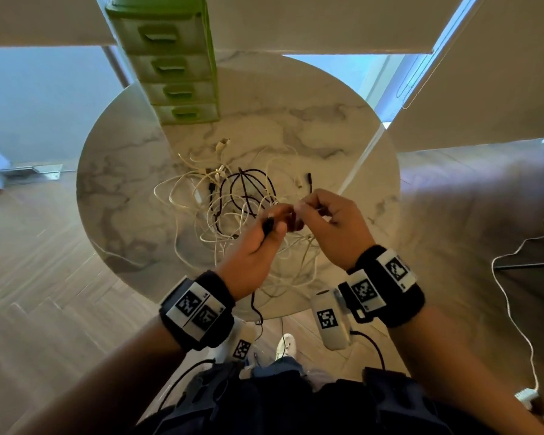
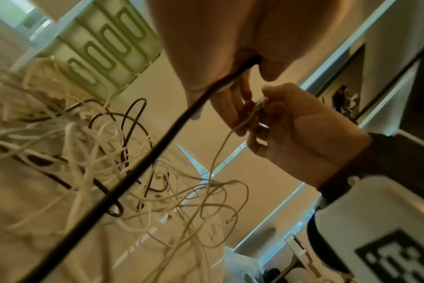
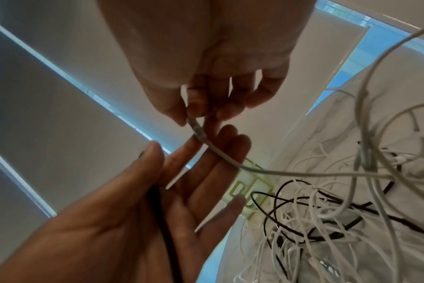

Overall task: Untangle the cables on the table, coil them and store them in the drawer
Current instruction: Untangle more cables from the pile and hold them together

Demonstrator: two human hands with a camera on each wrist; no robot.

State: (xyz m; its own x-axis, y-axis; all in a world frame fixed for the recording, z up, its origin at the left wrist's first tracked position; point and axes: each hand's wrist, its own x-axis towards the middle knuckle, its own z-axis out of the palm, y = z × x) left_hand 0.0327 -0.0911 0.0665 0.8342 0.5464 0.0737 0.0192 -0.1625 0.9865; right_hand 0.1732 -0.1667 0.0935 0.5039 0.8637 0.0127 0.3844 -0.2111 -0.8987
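A tangle of white and black cables [image 1: 233,199] lies in the middle of the round marble table [image 1: 123,183]. My left hand [image 1: 275,221] holds a black cable [image 2: 133,181] under its thumb, and the cable runs across the palm [image 3: 167,229]. Just to its right, my right hand [image 1: 300,210] pinches the plug end of a thin white cable [image 3: 220,155], which trails back into the pile. Both hands hover close together above the near side of the tangle. The green drawer unit [image 1: 170,67] stands at the table's far edge with all its drawers closed.
Wooden floor surrounds the table. A brown upholstered surface [image 1: 468,189] sits to the right. A separate white cord with a plug [image 1: 526,395] snakes over the floor at the right. Windows and blinds lie behind the drawer unit.
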